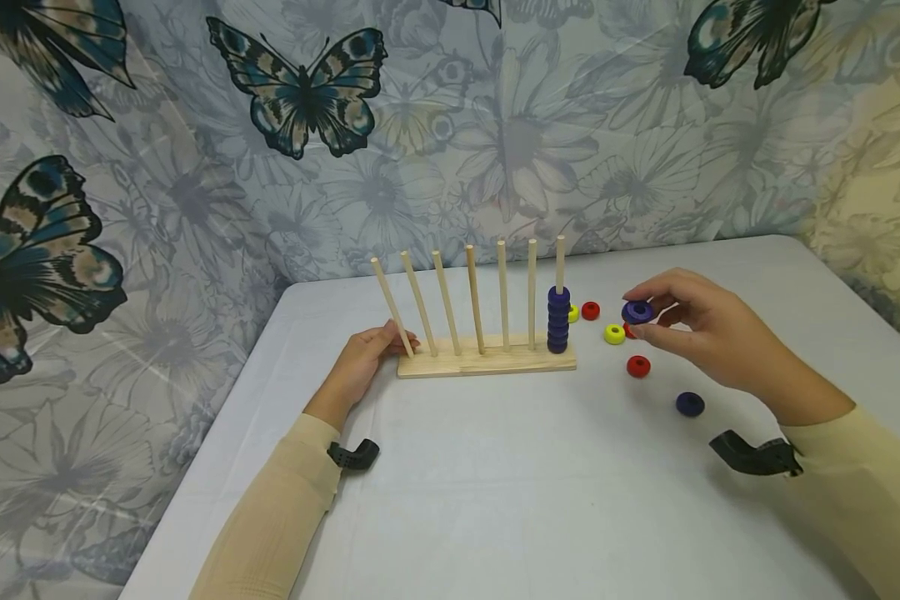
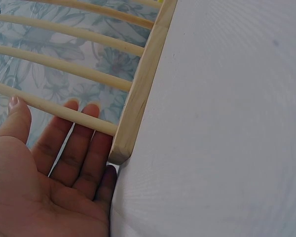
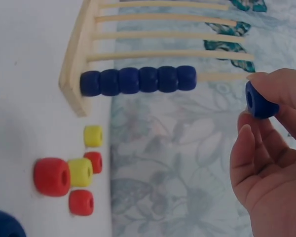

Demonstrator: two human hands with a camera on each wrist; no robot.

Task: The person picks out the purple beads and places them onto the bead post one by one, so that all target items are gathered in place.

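A wooden peg rack (image 1: 487,363) stands on the table, with a stack of several dark blue beads (image 1: 558,321) on its rightmost peg. My left hand (image 1: 363,358) is at the rack's left end. In the left wrist view its fairly straight fingers (image 2: 84,148) lie behind the end peg (image 2: 64,112), with the thumb tip close to that peg. Between thumb and fingers, my right hand (image 1: 708,329) pinches one blue bead (image 1: 637,312), its hole showing. That bead is held in the air to the right of the stack; in the right wrist view it appears near the peg's tip.
Loose beads lie right of the rack: a red bead (image 1: 590,311), a yellow bead (image 1: 614,334), another red bead (image 1: 638,367) and a blue bead (image 1: 690,405) closer to me. Another yellow one is partly hidden behind the stack. Butterfly-patterned cloth (image 1: 420,167) hangs behind the white table (image 1: 495,483).
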